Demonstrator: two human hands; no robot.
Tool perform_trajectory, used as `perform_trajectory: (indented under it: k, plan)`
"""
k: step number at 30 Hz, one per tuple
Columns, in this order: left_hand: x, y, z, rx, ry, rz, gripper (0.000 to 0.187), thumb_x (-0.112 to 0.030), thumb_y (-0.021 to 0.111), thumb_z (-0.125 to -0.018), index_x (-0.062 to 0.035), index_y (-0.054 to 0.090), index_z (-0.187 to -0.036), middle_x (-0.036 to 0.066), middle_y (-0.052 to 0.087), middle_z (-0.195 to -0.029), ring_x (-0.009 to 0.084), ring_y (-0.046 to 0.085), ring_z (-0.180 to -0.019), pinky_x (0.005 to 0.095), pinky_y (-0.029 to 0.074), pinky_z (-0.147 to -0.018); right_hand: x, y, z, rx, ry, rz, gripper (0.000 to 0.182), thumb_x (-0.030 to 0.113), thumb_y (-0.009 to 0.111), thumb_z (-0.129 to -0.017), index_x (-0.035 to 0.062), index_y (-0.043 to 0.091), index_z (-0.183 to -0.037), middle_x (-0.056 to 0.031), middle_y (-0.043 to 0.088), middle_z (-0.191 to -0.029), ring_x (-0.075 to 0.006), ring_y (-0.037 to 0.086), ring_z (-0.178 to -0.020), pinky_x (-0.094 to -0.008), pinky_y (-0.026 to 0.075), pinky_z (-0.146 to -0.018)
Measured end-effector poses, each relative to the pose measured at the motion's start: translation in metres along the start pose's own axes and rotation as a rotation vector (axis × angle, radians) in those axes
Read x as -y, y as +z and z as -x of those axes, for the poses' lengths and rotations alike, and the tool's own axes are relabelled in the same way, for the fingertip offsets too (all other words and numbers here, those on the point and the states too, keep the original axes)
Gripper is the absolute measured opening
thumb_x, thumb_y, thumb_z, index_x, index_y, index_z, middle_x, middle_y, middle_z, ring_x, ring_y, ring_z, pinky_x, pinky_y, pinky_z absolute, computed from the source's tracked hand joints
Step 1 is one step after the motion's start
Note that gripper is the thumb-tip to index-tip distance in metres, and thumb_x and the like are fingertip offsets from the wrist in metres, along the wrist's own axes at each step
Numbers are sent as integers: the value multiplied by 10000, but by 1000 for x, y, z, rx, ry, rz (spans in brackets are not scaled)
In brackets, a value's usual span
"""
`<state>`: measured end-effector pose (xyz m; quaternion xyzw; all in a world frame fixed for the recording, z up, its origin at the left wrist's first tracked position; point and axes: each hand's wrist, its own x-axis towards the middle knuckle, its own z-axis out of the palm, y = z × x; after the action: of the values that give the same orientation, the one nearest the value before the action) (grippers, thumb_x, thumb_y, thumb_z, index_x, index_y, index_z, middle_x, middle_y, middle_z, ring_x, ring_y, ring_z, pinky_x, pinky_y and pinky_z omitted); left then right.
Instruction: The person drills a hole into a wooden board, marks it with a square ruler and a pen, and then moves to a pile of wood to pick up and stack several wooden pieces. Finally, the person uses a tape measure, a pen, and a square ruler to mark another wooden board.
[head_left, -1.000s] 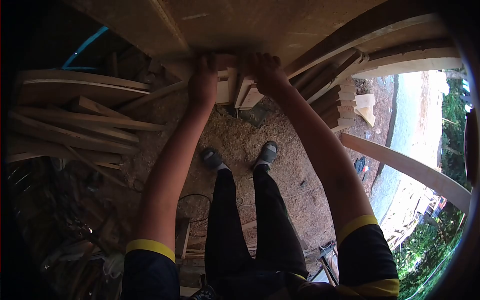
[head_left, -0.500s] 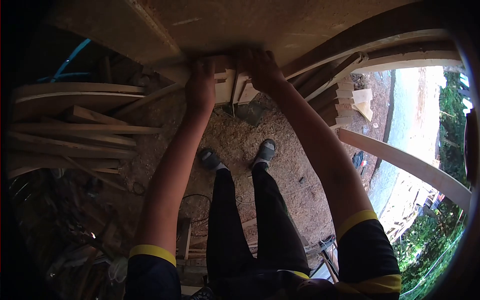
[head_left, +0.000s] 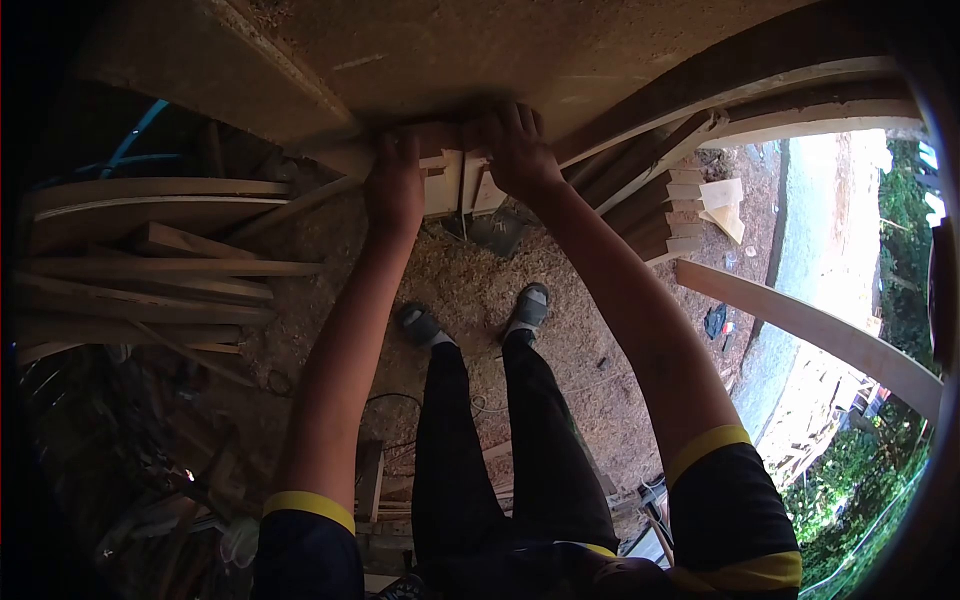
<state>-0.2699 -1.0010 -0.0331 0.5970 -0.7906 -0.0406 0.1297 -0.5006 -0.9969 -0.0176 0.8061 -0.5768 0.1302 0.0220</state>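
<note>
At the near edge of a broad wooden worktop point(head_left: 430, 60), both hands hold a short reddish-brown wooden block point(head_left: 437, 134). My left hand point(head_left: 396, 188) is closed at its left end, with the thumb side toward the block. My right hand point(head_left: 515, 152) has its fingers bent over the right end. Shadow and the hands hide much of the block, so its full length cannot be made out. Below it, under the worktop's edge, pale upright wooden pieces point(head_left: 436, 192) show between my wrists.
Long wooden boards point(head_left: 160, 265) are piled on the left. A stack of cut wood pieces point(head_left: 672, 215) stands at the right, near a curved plank point(head_left: 800, 318). Sawdust covers the ground point(head_left: 470, 270) around my feet, and a dark cable point(head_left: 395, 397) lies behind them.
Both hands have shifted slightly left and toward me, with the block still between them. The view has tilted a little; the feet stay in place.
</note>
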Motion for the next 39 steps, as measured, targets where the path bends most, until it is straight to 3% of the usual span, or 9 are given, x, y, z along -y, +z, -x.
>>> perform_trajectory:
  k: [11,18,20,21,23,26,30,34,39]
  plan:
    - [2,3,3,-6,-37,51,591,-123,850,-875,-124,604,-1412,193,626,-1319,416,740,-1064,502,645,-845,18,15,15,-220,90,-156,568,71,609,-876,67,580,-1443,-197,584,-1328,-436,549,-1363,-562,411,-1223]
    - [7,0,6,-25,-21,104,602,-100,840,-883,-118,592,-1432,185,624,-1331,421,731,-1084,510,638,-860,27,-8,36,-34,111,-166,791,77,627,-907,92,409,-1667,-237,429,-1648,-452,337,-1612,-651,226,-1340]
    - [9,-2,12,19,30,202,749,-138,843,-905,-109,507,-1574,227,552,-1534,444,655,-1318,526,599,-1030,36,-14,57,14,142,-169,868,77,643,-899,101,348,-1715,-250,364,-1711,-462,279,-1646,-669,189,-1347]
    - [9,-4,20,14,32,201,749,-138,843,-905,-109,507,-1574,227,552,-1534,444,655,-1318,526,599,-1030,44,-19,71,15,203,-204,934,36,645,-871,121,309,-1738,-244,308,-1746,-449,220,-1670,-658,172,-1354]
    - [8,-11,50,-98,162,167,850,-215,773,-975,-65,358,-1702,280,318,-1751,469,398,-1587,585,464,-1211,63,-29,105,12,261,-240,1003,-5,647,-843,142,270,-1761,-239,252,-1781,-436,161,-1694,-647,154,-1360]
    - [25,5,130,-56,72,373,925,-285,754,-1027,-51,232,-1754,283,144,-1823,490,222,-1667,614,337,-1302,93,-50,173,80,430,-366,989,45,736,-841,152,333,-1738,-261,249,-1781,-484,201,-1671,-634,192,-1348]
    - [44,5,285,231,-217,441,763,-330,734,-1066,-90,384,-1700,266,193,-1813,496,274,-1644,608,381,-1290,115,-72,268,129,492,-453,920,74,725,-845,129,394,-1701,-286,268,-1764,-518,234,-1649,-638,193,-1344]
    - [58,-45,404,444,-382,445,537,-315,709,-1091,-92,571,-1560,249,223,-1813,450,317,-1641,562,395,-1284,134,-90,340,232,617,-560,790,93,742,-866,128,498,-1617,-271,412,-1685,-521,401,-1551,-605,341,-1286]
    - [45,-114,491,405,-436,453,454,-296,720,-1082,-77,630,-1470,256,306,-1776,467,322,-1632,580,418,-1260,162,-112,391,330,522,-729,617,100,733,-916,112,597,-1518,-254,538,-1589,-485,562,-1423,-533,491,-1185]
